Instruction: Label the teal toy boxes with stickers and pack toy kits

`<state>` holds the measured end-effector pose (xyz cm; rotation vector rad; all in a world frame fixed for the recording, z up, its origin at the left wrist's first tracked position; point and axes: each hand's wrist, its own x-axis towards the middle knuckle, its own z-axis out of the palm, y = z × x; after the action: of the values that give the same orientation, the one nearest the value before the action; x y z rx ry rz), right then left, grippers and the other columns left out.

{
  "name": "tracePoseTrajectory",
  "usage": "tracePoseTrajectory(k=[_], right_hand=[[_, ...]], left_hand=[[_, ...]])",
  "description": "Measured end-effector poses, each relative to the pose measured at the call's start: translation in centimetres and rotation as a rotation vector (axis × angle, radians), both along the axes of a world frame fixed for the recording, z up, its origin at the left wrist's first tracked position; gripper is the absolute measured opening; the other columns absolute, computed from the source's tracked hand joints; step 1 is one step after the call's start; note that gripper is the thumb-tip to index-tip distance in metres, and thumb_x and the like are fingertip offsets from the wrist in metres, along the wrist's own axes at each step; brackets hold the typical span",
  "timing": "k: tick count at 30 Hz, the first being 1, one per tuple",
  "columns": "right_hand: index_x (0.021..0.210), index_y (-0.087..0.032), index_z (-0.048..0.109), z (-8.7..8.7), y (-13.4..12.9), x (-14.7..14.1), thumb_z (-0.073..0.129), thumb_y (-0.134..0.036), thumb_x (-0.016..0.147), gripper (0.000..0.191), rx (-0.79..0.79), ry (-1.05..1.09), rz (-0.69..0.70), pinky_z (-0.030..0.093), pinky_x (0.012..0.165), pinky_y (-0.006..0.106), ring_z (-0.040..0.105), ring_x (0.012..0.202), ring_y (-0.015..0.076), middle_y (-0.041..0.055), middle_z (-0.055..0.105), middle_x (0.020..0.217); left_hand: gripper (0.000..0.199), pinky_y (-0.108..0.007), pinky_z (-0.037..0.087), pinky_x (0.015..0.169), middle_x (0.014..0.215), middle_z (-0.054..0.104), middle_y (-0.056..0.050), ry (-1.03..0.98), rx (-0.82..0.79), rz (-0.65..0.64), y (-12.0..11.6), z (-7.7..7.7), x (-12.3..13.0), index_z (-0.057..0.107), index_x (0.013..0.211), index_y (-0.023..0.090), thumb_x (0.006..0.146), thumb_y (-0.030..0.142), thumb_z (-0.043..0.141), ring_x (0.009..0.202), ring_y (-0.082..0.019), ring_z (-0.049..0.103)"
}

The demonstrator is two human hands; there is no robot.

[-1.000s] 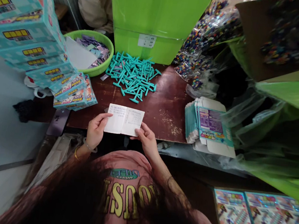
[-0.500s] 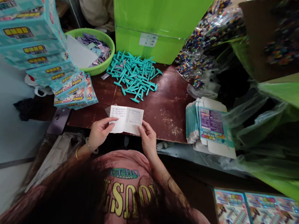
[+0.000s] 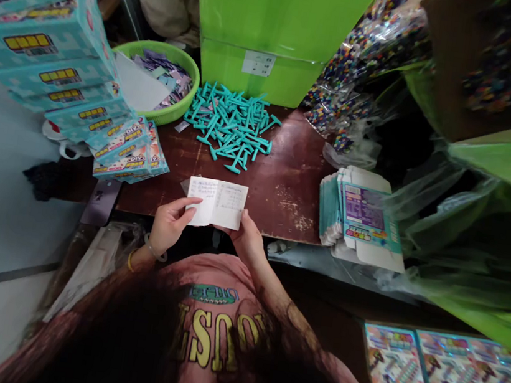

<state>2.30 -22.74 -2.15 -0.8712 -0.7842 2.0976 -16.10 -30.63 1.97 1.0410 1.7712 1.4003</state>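
Note:
A small white folded leaflet (image 3: 228, 205) with lines of writing is spread between my hands, just above the table's front edge. My left hand (image 3: 170, 224) pinches its left page, thumb and forefinger on the paper. At the right page's lower edge, my right hand (image 3: 248, 239) grips the leaflet with the thumb in front and fingers behind, partly hidden. Beyond the leaflet lies a heap of turquoise plastic T-shaped hammers (image 3: 234, 123) on the dark red table (image 3: 284, 189).
Turquoise printed boxes (image 3: 43, 50) are stacked at left, near a phone (image 3: 100, 201). A green basket (image 3: 187, 98) holds small sachets, beside a large green box (image 3: 277, 25). Flat cartons (image 3: 361, 212) lie right; bags of colourful beads (image 3: 339, 89) stand behind.
My right hand has shifted from the right page's side to beneath its lower corner, fingers moving behind the paper. The left hand keeps its pinch.

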Motion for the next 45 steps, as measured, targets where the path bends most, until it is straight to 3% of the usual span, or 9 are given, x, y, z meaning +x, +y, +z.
tracePoseTrajectory(k=[8,17,23,36,45], right_hand=[[0.116,-0.019,0.070,1.1,-0.1,0.2,0.068,-0.071,0.079,0.063,-0.049,0.003,0.003,0.063,0.086,0.043,0.067,0.116,0.0318,0.0092,0.075,0.114],[0.119,-0.020,0.068,1.3,-0.2,0.3,0.057,-0.069,0.088,0.059,0.010,-0.015,0.043,0.062,0.087,0.042,0.065,0.121,0.0311,0.0093,0.075,0.114],[0.120,-0.019,0.066,1.4,-0.1,0.3,0.060,-0.068,0.086,0.060,-0.011,-0.001,0.048,0.063,0.086,0.042,0.065,0.120,0.0306,0.0092,0.075,0.115],[0.109,-0.017,0.070,1.6,0.1,0.2,0.067,-0.054,0.089,0.042,-0.088,0.189,0.043,0.064,0.084,0.037,0.069,0.112,0.0268,0.0083,0.077,0.106],[0.111,-0.018,0.070,1.3,0.1,0.1,0.063,-0.052,0.092,0.040,-0.089,0.175,0.045,0.064,0.084,0.036,0.068,0.113,0.0258,0.0075,0.077,0.107]], left_hand=[[0.025,-0.025,0.046,0.065,0.084,0.074,-0.003,-0.092,0.057,0.028,-0.4,0.5,-0.6,0.079,0.103,0.019,0.081,0.031,0.074,0.072,-0.016,0.061],[0.025,-0.023,0.043,0.060,0.081,0.070,-0.002,-0.117,0.073,0.036,-0.6,0.7,-0.7,0.079,0.104,0.020,0.082,0.030,0.074,0.069,-0.014,0.058],[0.023,-0.023,0.043,0.061,0.077,0.069,-0.001,-0.119,0.080,0.038,-0.5,0.9,-0.7,0.079,0.102,0.020,0.081,0.029,0.075,0.067,-0.014,0.056],[0.025,-0.025,0.046,0.067,0.084,0.072,-0.002,-0.134,0.088,0.025,-0.4,0.9,-1.0,0.079,0.104,0.020,0.081,0.030,0.075,0.076,-0.016,0.061],[0.024,-0.024,0.043,0.064,0.078,0.069,-0.001,-0.113,0.078,0.023,-0.5,0.9,-1.1,0.079,0.104,0.020,0.082,0.029,0.075,0.070,-0.014,0.057]])
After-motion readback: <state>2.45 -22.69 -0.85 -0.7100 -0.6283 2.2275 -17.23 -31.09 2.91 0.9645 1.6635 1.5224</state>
